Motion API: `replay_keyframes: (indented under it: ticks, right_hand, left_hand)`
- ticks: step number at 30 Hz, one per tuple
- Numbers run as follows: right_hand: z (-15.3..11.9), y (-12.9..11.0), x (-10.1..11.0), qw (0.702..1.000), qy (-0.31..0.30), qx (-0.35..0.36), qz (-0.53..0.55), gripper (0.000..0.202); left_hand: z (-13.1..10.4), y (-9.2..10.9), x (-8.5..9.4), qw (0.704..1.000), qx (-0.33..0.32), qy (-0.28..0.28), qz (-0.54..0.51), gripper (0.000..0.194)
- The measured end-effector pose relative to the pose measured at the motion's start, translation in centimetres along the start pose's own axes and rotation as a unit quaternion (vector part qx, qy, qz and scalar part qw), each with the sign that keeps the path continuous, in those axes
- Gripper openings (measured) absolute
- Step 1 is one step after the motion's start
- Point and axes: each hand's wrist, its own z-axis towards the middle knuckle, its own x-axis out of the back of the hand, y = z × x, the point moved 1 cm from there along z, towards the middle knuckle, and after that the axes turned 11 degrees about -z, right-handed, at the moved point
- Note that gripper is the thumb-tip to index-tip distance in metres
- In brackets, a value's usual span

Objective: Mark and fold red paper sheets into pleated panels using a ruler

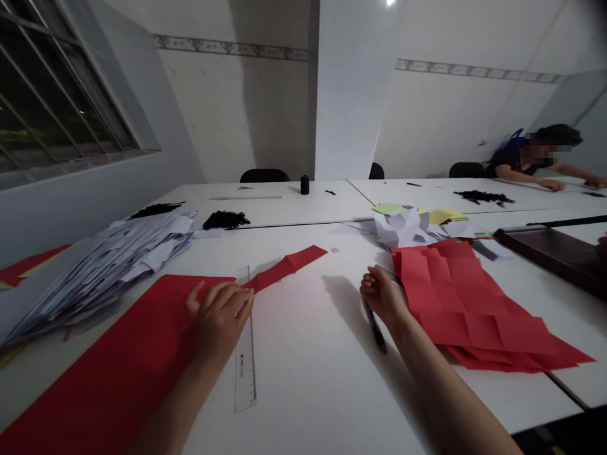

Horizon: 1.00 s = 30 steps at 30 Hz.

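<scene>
My left hand (220, 316) pinches the near end of a narrow creased red paper strip (289, 264), which slants up to the right. Under that hand lies a large flat red sheet (118, 341), and a clear ruler (245, 373) runs beside it on the white table (313, 366). My right hand (379, 291) is closed, its fingers curled together, left of a stack of creased red sheets (465, 291). A dark, slender tool (376, 328) is right by that hand, partly hidden by it; whether the fingers hold it is unclear.
A pile of white papers (147, 253) leans at the left. Crumpled white and yellow scraps (408, 224) lie beyond the red stack. Black yarn bundles (226, 219) and a black spool (305, 184) stand farther back. A dark tray (554, 253) is at right; a person (531, 158) leans over the far table.
</scene>
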Motion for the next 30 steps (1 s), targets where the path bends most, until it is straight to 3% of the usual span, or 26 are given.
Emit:
replay_keyframes:
  ticks: [2, 4, 8, 11, 14, 17, 23, 27, 30]
  right_hand:
    - [-0.8, 0.6, -0.8, 0.997, -0.012, 0.049, -0.054, 0.027]
    - [-1.7, 1.3, -1.7, 0.986, -0.025, 0.088, -0.142, 0.025]
    - [-2.7, 2.4, -2.7, 0.957, -0.066, 0.097, -0.266, 0.038]
    - [-3.3, 2.8, -3.2, 0.937, -0.146, 0.115, -0.295, 0.051]
    - [-3.9, 2.8, -3.8, 0.933, -0.216, 0.104, -0.270, 0.050]
    - [-4.1, 2.7, -4.2, 0.941, -0.226, 0.105, -0.231, 0.050]
    - [-3.6, 2.5, -3.7, 0.955, -0.118, 0.174, -0.209, 0.040]
    - [-4.3, 2.3, -4.0, 0.962, -0.156, 0.100, -0.199, 0.027]
    - [-5.2, 2.4, -4.5, 0.962, -0.209, 0.005, -0.173, 0.034]
  left_hand:
    - [0.1, 0.0, 0.1, 0.997, 0.033, 0.023, -0.059, 0.008]
    - [0.1, 0.1, 0.3, 0.977, 0.126, 0.050, -0.164, 0.012]
    - [0.2, 0.6, 0.6, 0.856, 0.357, 0.090, -0.363, 0.025]
    - [0.3, 1.5, 0.4, 0.768, 0.428, 0.084, -0.469, 0.032]
    - [0.1, 2.5, -0.3, 0.725, 0.452, 0.042, -0.518, 0.028]
    - [-0.4, 3.0, -1.0, 0.728, 0.449, 0.003, -0.518, 0.025]
    - [-0.8, 3.9, -1.3, 0.787, 0.425, -0.034, -0.445, 0.034]
    - [-0.7, 4.5, -1.5, 0.823, 0.390, -0.066, -0.408, 0.033]
    - [-0.8, 4.9, -1.7, 0.839, 0.364, -0.090, -0.395, 0.030]
